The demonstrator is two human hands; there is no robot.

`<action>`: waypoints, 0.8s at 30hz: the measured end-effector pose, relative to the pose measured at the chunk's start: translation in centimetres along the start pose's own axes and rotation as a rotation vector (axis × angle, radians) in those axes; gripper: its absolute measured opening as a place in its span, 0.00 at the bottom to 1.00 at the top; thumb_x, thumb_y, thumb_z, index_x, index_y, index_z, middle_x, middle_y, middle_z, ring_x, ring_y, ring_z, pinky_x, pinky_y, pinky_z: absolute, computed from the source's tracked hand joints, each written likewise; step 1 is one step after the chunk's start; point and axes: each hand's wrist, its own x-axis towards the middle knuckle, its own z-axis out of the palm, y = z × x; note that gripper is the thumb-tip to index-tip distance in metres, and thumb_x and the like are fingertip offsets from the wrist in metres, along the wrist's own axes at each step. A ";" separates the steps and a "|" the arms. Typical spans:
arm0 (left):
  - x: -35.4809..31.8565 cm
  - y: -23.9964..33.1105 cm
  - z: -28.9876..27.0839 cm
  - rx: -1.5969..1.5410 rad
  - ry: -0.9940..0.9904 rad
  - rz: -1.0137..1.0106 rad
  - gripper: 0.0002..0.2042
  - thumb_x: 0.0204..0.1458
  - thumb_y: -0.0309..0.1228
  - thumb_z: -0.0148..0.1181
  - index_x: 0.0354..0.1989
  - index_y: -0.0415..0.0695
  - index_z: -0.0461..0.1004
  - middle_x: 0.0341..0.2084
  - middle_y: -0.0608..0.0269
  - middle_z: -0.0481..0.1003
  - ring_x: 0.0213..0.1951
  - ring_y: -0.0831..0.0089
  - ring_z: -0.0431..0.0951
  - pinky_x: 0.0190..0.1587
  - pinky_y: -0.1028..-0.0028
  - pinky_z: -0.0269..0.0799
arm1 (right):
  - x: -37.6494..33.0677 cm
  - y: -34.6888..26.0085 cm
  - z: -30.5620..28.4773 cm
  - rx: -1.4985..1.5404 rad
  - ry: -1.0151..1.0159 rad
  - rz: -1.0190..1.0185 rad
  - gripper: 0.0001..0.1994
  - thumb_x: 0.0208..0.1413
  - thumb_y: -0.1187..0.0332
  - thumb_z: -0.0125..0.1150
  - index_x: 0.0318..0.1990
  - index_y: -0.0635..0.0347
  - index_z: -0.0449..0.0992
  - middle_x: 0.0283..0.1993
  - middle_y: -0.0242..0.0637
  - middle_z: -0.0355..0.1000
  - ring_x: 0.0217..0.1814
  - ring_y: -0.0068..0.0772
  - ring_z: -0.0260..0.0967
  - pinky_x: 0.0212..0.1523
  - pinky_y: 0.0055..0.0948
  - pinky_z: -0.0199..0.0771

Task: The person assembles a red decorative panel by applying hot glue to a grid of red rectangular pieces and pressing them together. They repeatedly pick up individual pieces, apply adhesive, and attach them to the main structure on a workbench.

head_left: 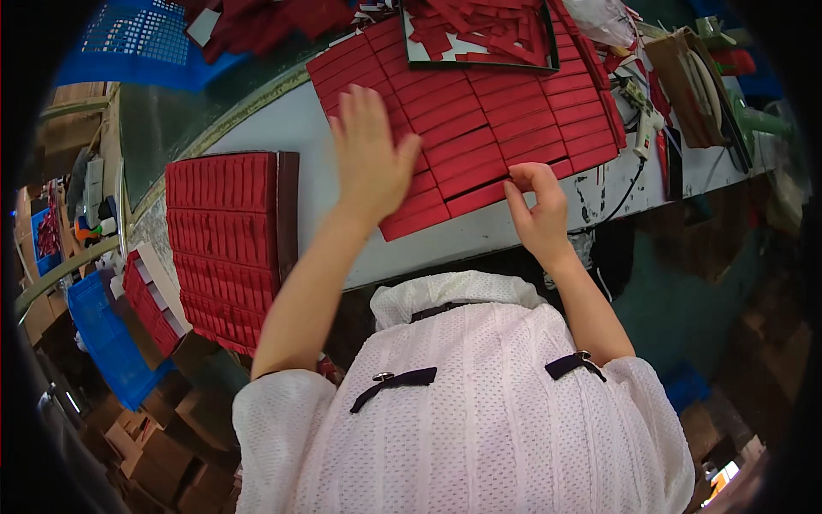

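Observation:
Rows of slim red boxes point(522, 116) lie packed side by side in a wide block on the white tabletop point(321, 184). Over the left part of that block is my left hand point(372, 158), flat with fingers stretched and thumb apart, slightly blurred; it holds nothing. At the near edge of the block, my right hand point(544, 206) has its fingers curled, thumb and forefinger close together by a red box. Whatever lies between those fingertips is too small to make out. Narrow dark gaps show between some of the boxes there.
A dark-rimmed tray point(479, 65) of loose red pieces rests on the block's far side. Left of my left arm stands a carton point(287, 206) packed with red boxes. A white power strip point(644, 133) with a black cord lies at right. Blue crates point(111, 334) stand at left.

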 end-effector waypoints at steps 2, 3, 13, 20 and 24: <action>-0.1 0.6 1.0 0.144 -0.087 -0.006 0.35 0.53 0.46 0.48 0.62 0.33 0.47 0.63 0.40 0.46 0.65 0.47 0.44 0.63 0.49 0.36 | 0.5 0.2 0.1 -0.176 0.034 -0.149 0.15 0.43 0.75 0.61 0.41 0.60 0.71 0.41 0.42 0.69 0.41 0.42 0.67 0.41 0.34 0.66; -0.2 0.9 1.4 0.212 -0.130 -0.009 0.36 0.52 0.47 0.48 0.62 0.32 0.48 0.62 0.39 0.47 0.64 0.47 0.45 0.63 0.48 0.37 | 0.5 0.2 0.1 -0.211 0.017 -0.137 0.16 0.42 0.74 0.62 0.43 0.60 0.71 0.44 0.42 0.68 0.44 0.42 0.66 0.44 0.35 0.65; -1.0 -0.2 -0.7 0.043 -0.006 -0.072 0.36 0.53 0.46 0.49 0.62 0.31 0.47 0.63 0.39 0.46 0.65 0.46 0.43 0.62 0.46 0.32 | 0.6 1.1 -0.6 -0.265 -0.067 -0.116 0.20 0.43 0.72 0.62 0.47 0.60 0.69 0.50 0.41 0.65 0.50 0.43 0.62 0.48 0.37 0.61; -2.1 0.0 0.2 0.174 -0.263 -0.070 0.40 0.51 0.49 0.51 0.64 0.34 0.44 0.64 0.40 0.42 0.66 0.47 0.40 0.61 0.43 0.32 | 1.3 0.7 -0.7 -0.194 -0.052 -0.052 0.17 0.43 0.75 0.62 0.44 0.62 0.70 0.48 0.43 0.66 0.50 0.44 0.63 0.49 0.36 0.62; -0.9 2.2 -1.3 0.240 -0.203 0.024 0.41 0.49 0.51 0.52 0.62 0.32 0.47 0.63 0.39 0.43 0.65 0.47 0.42 0.62 0.45 0.35 | 1.9 1.2 -2.0 -0.132 0.034 -0.003 0.16 0.44 0.76 0.61 0.43 0.63 0.70 0.45 0.44 0.67 0.49 0.46 0.64 0.49 0.35 0.64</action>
